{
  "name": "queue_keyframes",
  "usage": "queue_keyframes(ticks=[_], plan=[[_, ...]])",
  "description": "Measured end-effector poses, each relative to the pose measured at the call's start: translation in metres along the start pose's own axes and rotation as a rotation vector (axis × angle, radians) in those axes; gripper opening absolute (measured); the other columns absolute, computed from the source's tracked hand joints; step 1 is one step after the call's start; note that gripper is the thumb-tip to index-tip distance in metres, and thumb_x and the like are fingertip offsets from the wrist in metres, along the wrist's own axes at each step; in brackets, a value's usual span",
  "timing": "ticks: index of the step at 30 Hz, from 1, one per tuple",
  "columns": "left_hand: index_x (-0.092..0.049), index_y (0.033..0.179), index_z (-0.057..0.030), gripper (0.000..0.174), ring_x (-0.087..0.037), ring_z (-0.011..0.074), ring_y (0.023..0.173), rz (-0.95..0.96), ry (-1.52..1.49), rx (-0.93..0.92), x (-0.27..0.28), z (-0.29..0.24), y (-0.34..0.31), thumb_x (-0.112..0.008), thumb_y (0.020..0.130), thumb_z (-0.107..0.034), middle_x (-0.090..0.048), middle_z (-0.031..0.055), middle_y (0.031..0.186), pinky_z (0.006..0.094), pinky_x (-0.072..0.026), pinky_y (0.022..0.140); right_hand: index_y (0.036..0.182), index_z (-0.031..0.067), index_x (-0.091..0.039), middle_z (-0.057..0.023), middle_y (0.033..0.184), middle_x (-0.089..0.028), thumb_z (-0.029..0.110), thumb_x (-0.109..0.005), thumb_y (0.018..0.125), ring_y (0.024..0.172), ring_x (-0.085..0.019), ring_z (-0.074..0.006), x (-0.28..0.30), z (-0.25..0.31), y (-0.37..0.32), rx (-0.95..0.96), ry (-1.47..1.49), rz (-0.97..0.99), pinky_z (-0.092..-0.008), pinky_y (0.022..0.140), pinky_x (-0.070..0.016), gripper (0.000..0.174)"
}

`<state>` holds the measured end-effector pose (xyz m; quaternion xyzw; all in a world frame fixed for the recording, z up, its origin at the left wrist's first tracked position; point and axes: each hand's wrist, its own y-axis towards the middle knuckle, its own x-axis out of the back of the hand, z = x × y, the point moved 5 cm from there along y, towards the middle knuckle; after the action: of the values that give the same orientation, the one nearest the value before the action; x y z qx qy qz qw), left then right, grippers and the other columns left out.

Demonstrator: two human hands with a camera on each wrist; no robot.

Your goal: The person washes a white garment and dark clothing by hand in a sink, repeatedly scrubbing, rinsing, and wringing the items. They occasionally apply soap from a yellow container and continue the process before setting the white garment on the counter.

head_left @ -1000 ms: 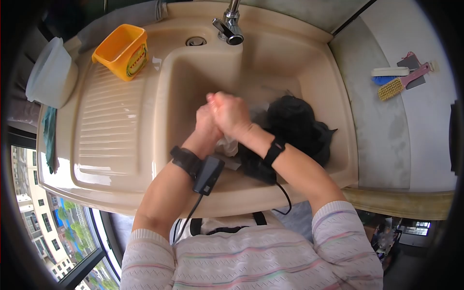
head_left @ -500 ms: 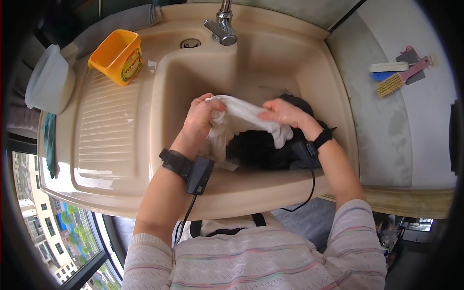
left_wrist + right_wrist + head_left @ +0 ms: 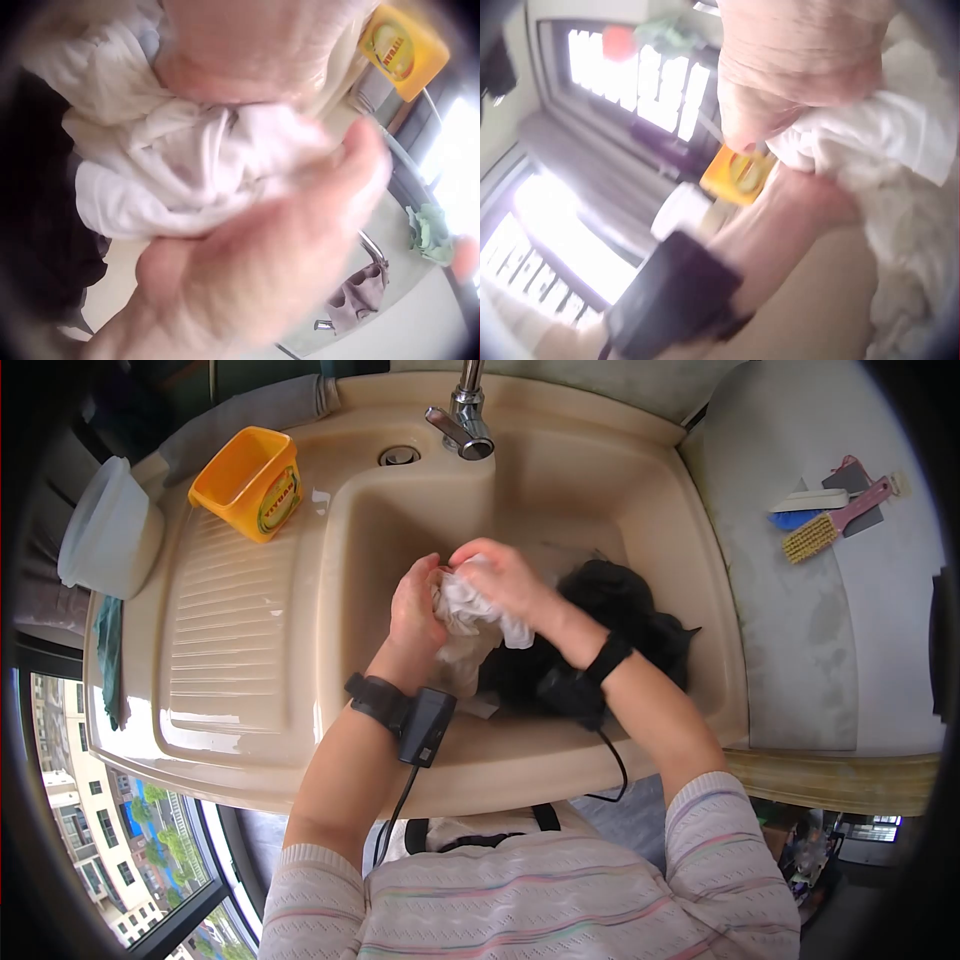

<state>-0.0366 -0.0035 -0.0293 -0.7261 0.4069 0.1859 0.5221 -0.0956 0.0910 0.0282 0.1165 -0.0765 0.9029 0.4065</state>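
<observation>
Bunched white cloth [image 3: 462, 606] is held between both hands above the sink basin, part of it hanging down. The left hand [image 3: 413, 608] grips its left side, thumb and fingers around the folds. From above and the right, the right hand [image 3: 505, 582] curls its fingers over the same cloth. In the left wrist view the white cloth [image 3: 180, 165] lies between the two hands; the right wrist view shows white cloth [image 3: 900, 142] trailing from them. Dark cloth [image 3: 610, 610] lies in the basin, to the right of and under the right wrist.
A yellow container [image 3: 250, 485] and a white tub [image 3: 112, 535] stand on the ribbed drainboard's side. The faucet [image 3: 468, 420] rises behind the basin. Brushes [image 3: 812, 538] lie on the right counter, and a green cloth [image 3: 108, 660] hangs at the left edge.
The hands came apart with the white cloth stretched between them, then the right hand moved back left to the left hand. The cloth is now bunched between them.
</observation>
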Motion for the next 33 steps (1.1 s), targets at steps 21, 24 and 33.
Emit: queue_keyframes(ticks=[21, 24, 33], plan=[[-0.057, 0.092, -0.0019, 0.021, -0.057, 0.0193, 0.08, -0.11, 0.203, -0.042, 0.032, 0.032, 0.028, -0.042, 0.085, -0.014, -0.058, 0.0069, 0.087, 0.03, -0.0452, 0.068, 0.072, 0.0098, -0.06, -0.014, 0.07, -0.062, 0.023, -0.05, 0.075, 0.066, -0.06, -0.0328, -0.014, -0.04, 0.027, 0.049, -0.636, -0.256, -0.0432, 0.061, -0.0475, 0.017], [-0.056, 0.089, -0.0059, 0.02, -0.056, 0.0203, 0.086, 0.3, 0.051, -0.175, 0.04, 0.024, 0.035, -0.043, 0.086, -0.02, -0.058, 0.0073, 0.092, 0.0312, -0.0455, 0.07, 0.067, 0.0066, -0.054, -0.0155, 0.06, -0.056, 0.022, -0.052, 0.078, 0.058, -0.057, -0.0334, -0.033, 0.006, 0.005, 0.267, -0.618, -0.283, -0.043, 0.053, -0.0459, 0.019], [-0.058, 0.101, 0.0011, 0.033, -0.055, 0.0201, 0.084, -0.161, 0.319, -0.074, 0.01, 0.013, 0.021, -0.054, 0.082, -0.026, -0.058, 0.0116, 0.094, 0.0318, -0.0429, 0.074, 0.067, 0.005, -0.057, -0.0158, 0.067, -0.059, 0.033, -0.053, 0.079, 0.065, -0.058, -0.0342, 0.002, -0.09, 0.048, 0.03, -0.513, -0.139, -0.041, 0.058, -0.0446, 0.031]])
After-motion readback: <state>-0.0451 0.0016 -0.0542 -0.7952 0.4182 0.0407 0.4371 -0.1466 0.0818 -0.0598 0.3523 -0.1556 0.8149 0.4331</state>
